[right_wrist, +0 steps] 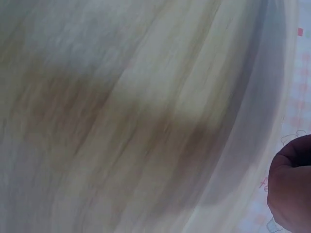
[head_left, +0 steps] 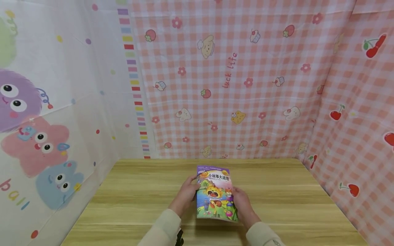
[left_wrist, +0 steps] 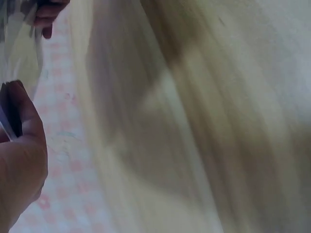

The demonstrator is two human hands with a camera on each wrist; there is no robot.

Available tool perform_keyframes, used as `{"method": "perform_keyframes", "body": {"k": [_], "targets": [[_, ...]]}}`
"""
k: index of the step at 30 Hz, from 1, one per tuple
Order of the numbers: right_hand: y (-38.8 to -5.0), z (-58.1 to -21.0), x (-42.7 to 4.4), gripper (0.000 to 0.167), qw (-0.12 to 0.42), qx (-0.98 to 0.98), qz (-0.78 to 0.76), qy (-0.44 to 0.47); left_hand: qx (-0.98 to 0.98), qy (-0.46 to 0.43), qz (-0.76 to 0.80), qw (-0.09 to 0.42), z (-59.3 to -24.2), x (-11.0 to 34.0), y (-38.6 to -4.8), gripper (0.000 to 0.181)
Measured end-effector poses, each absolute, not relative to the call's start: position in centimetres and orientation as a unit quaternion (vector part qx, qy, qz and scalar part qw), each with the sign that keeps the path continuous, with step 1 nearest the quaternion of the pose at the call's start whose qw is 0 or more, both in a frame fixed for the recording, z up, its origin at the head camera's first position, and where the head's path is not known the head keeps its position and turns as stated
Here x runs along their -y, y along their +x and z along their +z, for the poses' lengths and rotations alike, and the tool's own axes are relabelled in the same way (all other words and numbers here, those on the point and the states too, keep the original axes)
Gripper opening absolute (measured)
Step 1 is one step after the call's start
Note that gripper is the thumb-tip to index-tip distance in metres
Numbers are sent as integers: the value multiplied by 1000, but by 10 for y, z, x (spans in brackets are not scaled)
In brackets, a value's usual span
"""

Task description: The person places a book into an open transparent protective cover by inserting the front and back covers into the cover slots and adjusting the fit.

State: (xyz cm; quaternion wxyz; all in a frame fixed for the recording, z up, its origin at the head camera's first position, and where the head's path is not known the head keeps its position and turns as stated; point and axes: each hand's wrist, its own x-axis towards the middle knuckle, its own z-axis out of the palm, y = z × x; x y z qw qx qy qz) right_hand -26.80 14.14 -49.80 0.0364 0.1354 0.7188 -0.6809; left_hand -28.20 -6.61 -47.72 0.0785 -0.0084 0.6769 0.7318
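Note:
A colourful children's book (head_left: 213, 194) with a purple top strip, Chinese title and cartoon animals on its cover is held up over the table, cover towards the head camera. My left hand (head_left: 185, 194) grips its left edge, and my right hand (head_left: 243, 205) grips the right edge lower down. Seen from the left wrist, the left hand (left_wrist: 24, 155) pinches the book's dark edge (left_wrist: 10, 109), and fingers of the other hand show at the top. At the far right of the right wrist view, the right hand (right_wrist: 291, 187) is curled; the book is hidden there.
A wood-grain table (head_left: 138, 191) lies under the hands, with their shadows on it. Pink checked cloth (head_left: 231, 102) hangs behind and along the right side (head_left: 354, 136). White cloth with cartoon figures (head_left: 92, 102) hangs on the left.

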Motion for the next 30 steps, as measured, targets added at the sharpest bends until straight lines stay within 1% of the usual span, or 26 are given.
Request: {"method": "perform_keyframes", "body": {"k": [1, 3, 5, 8, 10, 12, 15, 17, 20, 22, 24, 27, 30], "targets": [[-268, -500, -141, 48, 38, -725, -674, 134, -681, -13, 727, 82, -479, 67, -282, 50], [-268, -503, -141, 47, 39, -738, -661, 131, -717, -12, 693, 74, -481, 70, -283, 52], [-268, -507, -140, 45, 42, -746, -651, 131, -764, -13, 643, 55, -484, 72, -283, 53], [-267, -512, -138, 42, 39, -770, -627, 106, -826, -10, 563, 28, -489, 75, -281, 56], [-264, -513, -138, 39, 18, -830, -554, 58, -869, 10, 494, 9, -493, 78, -279, 55], [-262, -514, -137, 40, -16, -902, -432, -7, -908, 46, 417, -5, -497, 81, -276, 54], [-257, -514, -137, 45, -67, -962, -243, -102, -945, 111, 309, -12, -500, 85, -272, 53], [-256, -515, -138, 45, -70, -968, -180, -162, -949, 149, 276, 17, -501, 87, -271, 58], [-255, -522, -141, 47, -50, -965, -138, -219, -948, 180, 251, 80, -501, 90, -267, 75], [-254, -525, -143, 55, -23, -965, -125, -231, -947, 186, 235, 117, -500, 92, -264, 90], [-253, -529, -146, 65, 2, -967, -113, -230, -947, 188, 217, 144, -501, 94, -260, 102], [-250, -530, -148, 74, 30, -969, -105, -220, -948, 192, 195, 160, -503, 96, -257, 111], [-248, -529, -149, 76, 35, -971, -100, -214, -950, 198, 178, 160, -506, 97, -257, 114]]}}
